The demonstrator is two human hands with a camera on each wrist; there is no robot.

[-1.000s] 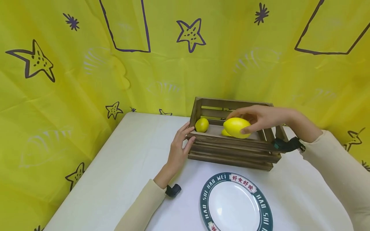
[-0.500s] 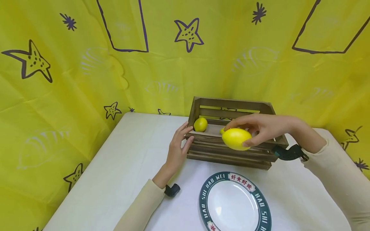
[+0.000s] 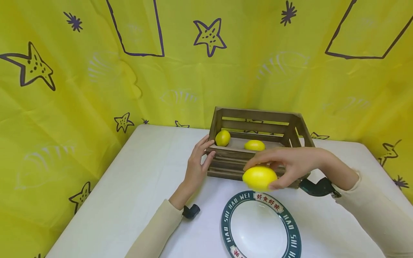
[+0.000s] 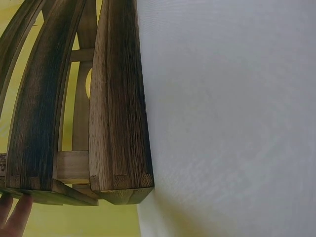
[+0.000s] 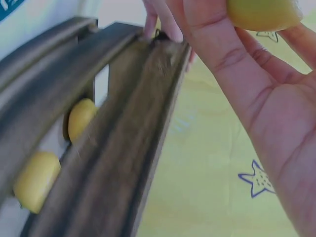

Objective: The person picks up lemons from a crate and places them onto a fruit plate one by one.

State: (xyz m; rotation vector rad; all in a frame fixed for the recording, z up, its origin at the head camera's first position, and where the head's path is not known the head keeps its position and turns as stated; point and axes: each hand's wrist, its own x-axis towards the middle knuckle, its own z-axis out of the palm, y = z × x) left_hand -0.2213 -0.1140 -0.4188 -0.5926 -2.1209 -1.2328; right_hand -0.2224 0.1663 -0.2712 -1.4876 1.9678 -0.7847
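My right hand (image 3: 295, 163) pinches a yellow lemon (image 3: 259, 177) between thumb and fingers, in front of the wooden crate (image 3: 226, 154) and above the plate's far edge. In the right wrist view the held lemon (image 5: 261, 12) shows at the top, against the fingers. Two more lemons stay inside the crate: one (image 3: 223, 138) by its left end, another (image 3: 255, 145) near the middle. My left hand (image 3: 196, 165) holds the crate's front left corner, thumb on the front slat and fingers at the end. Its fingertips (image 4: 19, 215) appear at the lower left of the left wrist view.
A white plate with a dark green lettered rim (image 3: 227, 218) lies on the white tabletop (image 3: 155, 168), in front of the crate. Yellow curtain (image 3: 180, 71) with starfish drawings hangs behind and along the left side.
My right hand has carried the lemon out of the crate, over its front side and down toward the plate. The middle lemon in the crate is now uncovered. My left hand keeps its place.
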